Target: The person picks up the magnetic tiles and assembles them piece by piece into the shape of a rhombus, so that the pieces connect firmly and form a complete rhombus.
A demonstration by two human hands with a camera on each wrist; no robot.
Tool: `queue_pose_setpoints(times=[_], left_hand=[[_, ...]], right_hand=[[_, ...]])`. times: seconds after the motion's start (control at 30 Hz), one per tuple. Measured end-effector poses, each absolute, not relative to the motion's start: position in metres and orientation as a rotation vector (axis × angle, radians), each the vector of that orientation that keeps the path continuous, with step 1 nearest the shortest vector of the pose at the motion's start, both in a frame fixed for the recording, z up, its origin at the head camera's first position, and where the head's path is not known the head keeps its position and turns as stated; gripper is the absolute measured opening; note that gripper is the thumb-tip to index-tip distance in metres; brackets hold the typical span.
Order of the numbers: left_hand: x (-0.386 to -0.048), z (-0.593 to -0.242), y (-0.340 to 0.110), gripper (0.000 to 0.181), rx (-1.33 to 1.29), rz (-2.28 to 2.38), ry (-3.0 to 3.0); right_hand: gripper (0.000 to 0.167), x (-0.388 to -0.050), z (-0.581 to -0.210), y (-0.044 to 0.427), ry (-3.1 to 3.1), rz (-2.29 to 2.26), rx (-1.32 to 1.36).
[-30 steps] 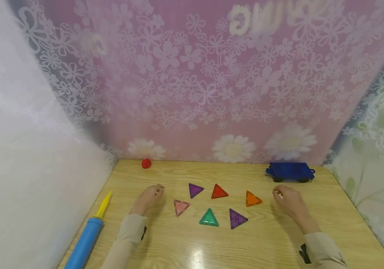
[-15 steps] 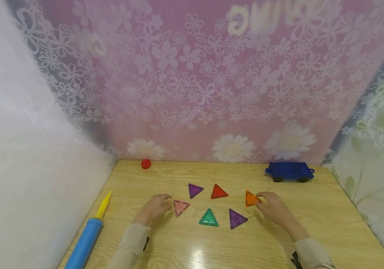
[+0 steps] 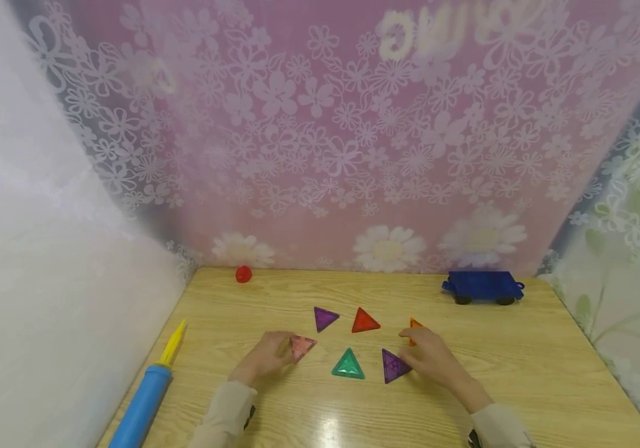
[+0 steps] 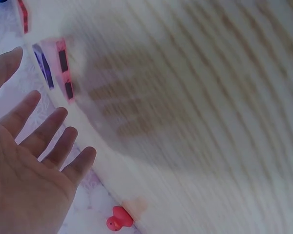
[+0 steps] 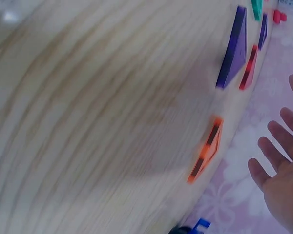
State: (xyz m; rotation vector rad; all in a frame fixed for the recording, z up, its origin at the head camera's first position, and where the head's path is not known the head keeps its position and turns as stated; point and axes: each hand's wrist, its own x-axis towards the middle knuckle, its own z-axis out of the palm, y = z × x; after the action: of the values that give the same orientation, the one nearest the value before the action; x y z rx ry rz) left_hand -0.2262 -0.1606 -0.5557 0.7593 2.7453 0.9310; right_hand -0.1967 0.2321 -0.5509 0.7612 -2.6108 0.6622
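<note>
My left hand (image 3: 266, 358) is beside the pink triangular tile (image 3: 303, 347), covering its left corner in the head view. In the left wrist view its fingers are spread, apart from the pink tile (image 4: 63, 68). My right hand (image 3: 431, 358) hovers over the orange tile (image 3: 413, 325) and the right tip of the near purple tile (image 3: 392, 366). The right wrist view shows its fingers loosely extended, holding nothing. Between the hands lie a green tile (image 3: 348, 364), a red tile (image 3: 364, 320) and a second purple tile (image 3: 324, 318).
A blue toy wagon (image 3: 483, 287) stands at the back right of the wooden table (image 3: 275, 417). A small red toy (image 3: 244, 274) sits at the back left. Along the left edge lies a blue pump with a yellow nozzle (image 3: 148, 398). A floral curtain (image 3: 320, 155) hangs behind.
My right hand has moved left and nearer, past the orange tile to the near purple one. My left hand has come right and slightly nearer, up to the pink tile. The tiles have stayed put.
</note>
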Motion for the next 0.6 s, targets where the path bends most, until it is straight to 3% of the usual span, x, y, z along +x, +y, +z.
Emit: queue_pose_setpoints(times=[0.6], left_hand=[[-0.223, -0.560, -0.153, 0.058, 0.691, 0.820, 2.742]], right_hand=[[0.044, -0.191, -0.555, 0.177, -2.823, 0.660, 0.970]])
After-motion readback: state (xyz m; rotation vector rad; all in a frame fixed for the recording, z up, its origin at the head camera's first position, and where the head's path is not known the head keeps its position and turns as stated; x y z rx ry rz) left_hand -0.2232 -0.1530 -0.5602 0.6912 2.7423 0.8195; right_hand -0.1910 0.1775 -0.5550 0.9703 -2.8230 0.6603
